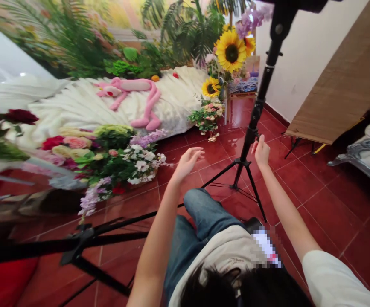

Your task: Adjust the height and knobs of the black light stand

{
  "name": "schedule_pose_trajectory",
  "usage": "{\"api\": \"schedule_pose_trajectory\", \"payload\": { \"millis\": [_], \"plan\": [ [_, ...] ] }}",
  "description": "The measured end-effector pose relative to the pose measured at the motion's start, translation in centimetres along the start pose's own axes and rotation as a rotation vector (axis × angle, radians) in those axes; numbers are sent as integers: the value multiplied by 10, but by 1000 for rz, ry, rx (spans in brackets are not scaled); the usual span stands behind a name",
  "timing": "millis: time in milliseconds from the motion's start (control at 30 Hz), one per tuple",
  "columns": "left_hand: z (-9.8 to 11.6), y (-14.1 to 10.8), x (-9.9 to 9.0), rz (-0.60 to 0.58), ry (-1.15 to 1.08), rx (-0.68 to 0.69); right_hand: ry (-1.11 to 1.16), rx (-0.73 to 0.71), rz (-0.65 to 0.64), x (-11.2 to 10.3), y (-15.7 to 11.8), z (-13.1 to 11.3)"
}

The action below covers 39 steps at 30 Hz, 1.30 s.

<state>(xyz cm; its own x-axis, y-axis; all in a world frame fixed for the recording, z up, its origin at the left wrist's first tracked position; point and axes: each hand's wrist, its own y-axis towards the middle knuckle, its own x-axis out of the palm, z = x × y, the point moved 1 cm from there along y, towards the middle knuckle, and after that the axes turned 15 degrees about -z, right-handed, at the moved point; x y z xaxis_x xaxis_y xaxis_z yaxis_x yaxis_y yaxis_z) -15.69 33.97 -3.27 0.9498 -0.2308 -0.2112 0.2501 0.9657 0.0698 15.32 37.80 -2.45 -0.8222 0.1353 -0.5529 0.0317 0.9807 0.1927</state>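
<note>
**Right hand (260, 150) up at the black tripod stand (252, 130), left hand (187, 164) open in midair**

And out in front now, right fingers (264, 143) spread and raised right at the pole, nothing gripped; just beside it or barely touching, too close to call from up here. Over on the other side, left fingers (195, 152) open too, palm lifted, empty, hanging above the red tile floor (316, 200). Nearest to that hand, a big flower arrangement (120, 166) of white blossoms, roses and lilac sprays, well within sight but not touched. Stand planted upright on the tiles, three thin legs (251, 187) splayed, just ahead of the blue jeans (200, 209) at the bottom of the view. Beyond it, sunflowers (231, 51) and a pink plush panther (127, 87) stretched across white fluffy bedding (175, 102). Off to the right, a woven bamboo screen (341, 81).
</note>
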Motion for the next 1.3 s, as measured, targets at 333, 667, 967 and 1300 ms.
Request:
{"api": "schedule_pose_trajectory", "payload": {
  "millis": [333, 667, 967, 1300],
  "plan": [
    [-21, -223, -162, 864, -16, -115, 91, -221, -721, 188, -62, -62],
    [-2, -344, -226, 1399, 367, -81, -16, -613, -1159, 325, -137, -233],
    [-21, -321, -233, 1220, 413, -214, -248, -754, -1147, 401, -163, -402],
    [-20, -323, -226, 1244, 473, -262, -357, -620, -1276, 455, -149, -452]
  ]
}}
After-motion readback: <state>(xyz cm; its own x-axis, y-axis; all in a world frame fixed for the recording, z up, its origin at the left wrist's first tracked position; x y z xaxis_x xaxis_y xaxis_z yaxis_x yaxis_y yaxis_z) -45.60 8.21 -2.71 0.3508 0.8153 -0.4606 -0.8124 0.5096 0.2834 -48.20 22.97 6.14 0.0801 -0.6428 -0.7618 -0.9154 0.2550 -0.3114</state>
